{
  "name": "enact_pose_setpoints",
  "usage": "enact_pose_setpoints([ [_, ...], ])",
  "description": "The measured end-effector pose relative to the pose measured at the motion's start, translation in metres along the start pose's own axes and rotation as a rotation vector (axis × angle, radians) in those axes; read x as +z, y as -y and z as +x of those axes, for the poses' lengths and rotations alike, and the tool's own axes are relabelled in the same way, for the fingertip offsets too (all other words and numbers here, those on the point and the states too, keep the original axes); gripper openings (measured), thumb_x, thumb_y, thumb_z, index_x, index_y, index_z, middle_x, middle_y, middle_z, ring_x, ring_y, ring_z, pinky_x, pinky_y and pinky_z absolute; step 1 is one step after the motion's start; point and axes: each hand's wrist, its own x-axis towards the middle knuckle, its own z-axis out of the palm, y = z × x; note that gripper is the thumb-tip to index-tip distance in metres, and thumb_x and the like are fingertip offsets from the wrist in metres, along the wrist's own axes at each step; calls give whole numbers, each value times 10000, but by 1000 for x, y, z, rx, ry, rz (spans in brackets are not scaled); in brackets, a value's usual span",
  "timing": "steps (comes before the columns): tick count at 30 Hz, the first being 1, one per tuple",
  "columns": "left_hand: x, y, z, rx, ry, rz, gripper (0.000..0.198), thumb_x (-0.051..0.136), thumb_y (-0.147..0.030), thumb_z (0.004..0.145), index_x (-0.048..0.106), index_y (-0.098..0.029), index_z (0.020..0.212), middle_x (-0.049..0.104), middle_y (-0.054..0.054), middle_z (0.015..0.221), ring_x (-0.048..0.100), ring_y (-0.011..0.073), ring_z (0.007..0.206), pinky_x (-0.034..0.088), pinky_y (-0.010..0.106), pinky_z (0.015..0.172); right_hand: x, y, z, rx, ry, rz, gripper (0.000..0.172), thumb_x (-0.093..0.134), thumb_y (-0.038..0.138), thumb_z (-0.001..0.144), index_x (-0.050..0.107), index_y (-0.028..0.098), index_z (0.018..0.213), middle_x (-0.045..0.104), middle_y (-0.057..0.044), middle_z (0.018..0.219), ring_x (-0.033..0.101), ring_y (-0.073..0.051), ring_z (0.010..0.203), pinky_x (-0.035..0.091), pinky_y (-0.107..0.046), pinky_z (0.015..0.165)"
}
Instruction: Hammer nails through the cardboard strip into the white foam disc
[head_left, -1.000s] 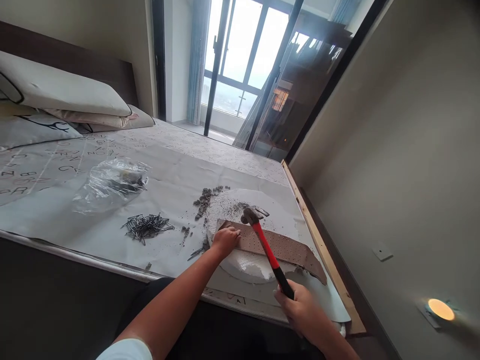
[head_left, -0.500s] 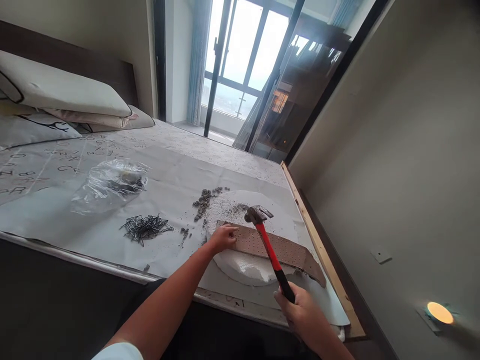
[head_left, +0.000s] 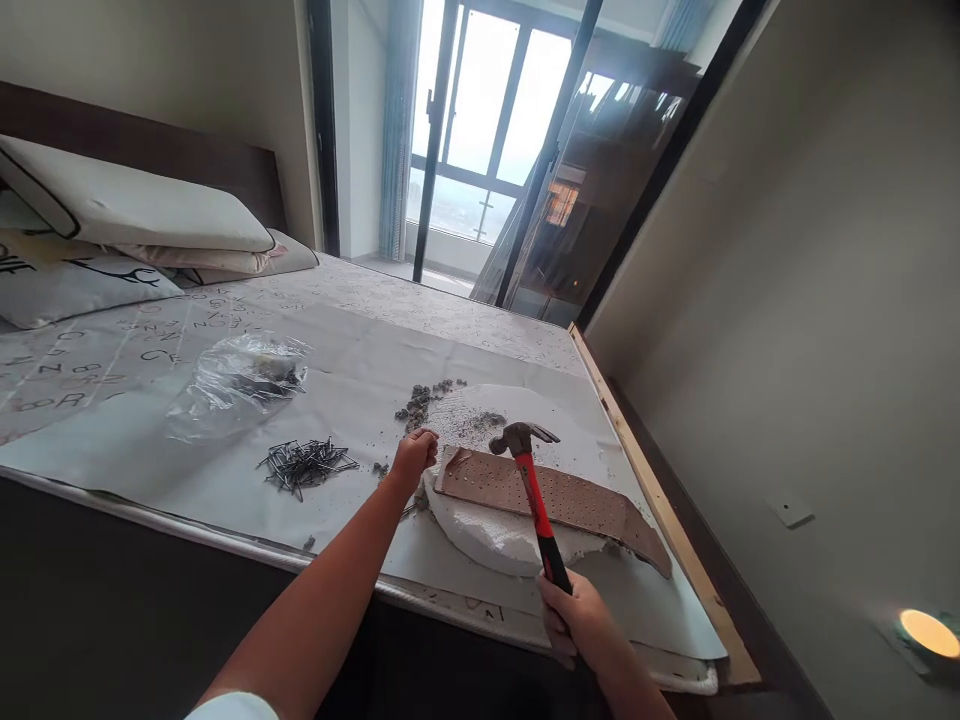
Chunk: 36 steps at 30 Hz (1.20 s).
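My right hand [head_left: 579,622] is wrapped round the black lower grip of a claw hammer [head_left: 534,490], its head raised over a brown strip [head_left: 517,488] dotted with small holes. The strip lies across a white foam slab [head_left: 480,535] and curves down at its right end. My left hand [head_left: 417,454] is closed just off the strip's left end; whatever its fingers hold, if anything, is hidden. A pile of nails [head_left: 306,464] lies to the left of that hand. Grey crumbs [head_left: 420,400] are gathered behind it, along the slab's edge.
A clear plastic bag [head_left: 240,385] with dark contents sits on the white sheet [head_left: 360,350] covering part of the mattress. Pillows [head_left: 142,205] are stacked at the far left. A wooden rail [head_left: 660,485] runs along the right side near the wall.
My left hand has come off the strip and moved a little left, its fingers now curled. The hammer stays raised in my right hand. The view has shifted slightly.
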Motion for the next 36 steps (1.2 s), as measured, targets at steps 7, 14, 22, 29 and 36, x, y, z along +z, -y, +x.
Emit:
enact_pose_setpoints([
  [7, -56, 19, -5, 6, 124, 1062, 164, 486, -108, 615, 600, -164, 718, 620, 26, 684, 558, 145, 673, 387, 216, 562, -2, -40, 29, -9, 151, 236, 577, 592, 720, 535, 306, 220, 499, 283, 121, 351, 239, -31, 228, 278, -194, 228],
  [14, -58, 59, -23, 9, 326, 1417, 250, 497, -80, 646, 628, -165, 843, 650, 79, 865, 592, 185, 788, 401, 241, 623, -11, -37, 21, 5, 133, 333, 552, 605, 668, 582, 311, 213, 478, 274, 117, 362, 247, -27, 243, 282, -190, 234],
  [22, -35, 65, -33, 74, 373, 1604, 279, 405, -28, 688, 565, -186, 854, 637, 93, 874, 596, 202, 836, 405, 263, 652, -14, -26, 12, -4, 125, 359, 466, 604, 597, 618, 323, 227, 596, 324, 124, 395, 237, -28, 253, 304, -201, 252],
  [29, -23, 57, -32, 28, 342, 1657, 238, 423, -45, 669, 507, -189, 838, 634, 100, 864, 605, 218, 789, 385, 263, 590, -19, -25, 11, -7, 89, 386, 448, 613, 535, 625, 286, 231, 655, 331, 139, 398, 225, -15, 263, 229, -153, 263],
  [36, -21, -2, -36, 206, 71, 1210, 105, 468, -148, 657, 402, -211, 709, 541, -21, 648, 531, 129, 621, 379, 221, 591, -25, -17, 7, -27, 123, 404, 426, 588, 534, 656, 291, 230, 685, 340, 139, 415, 246, -18, 271, 256, -156, 274],
])
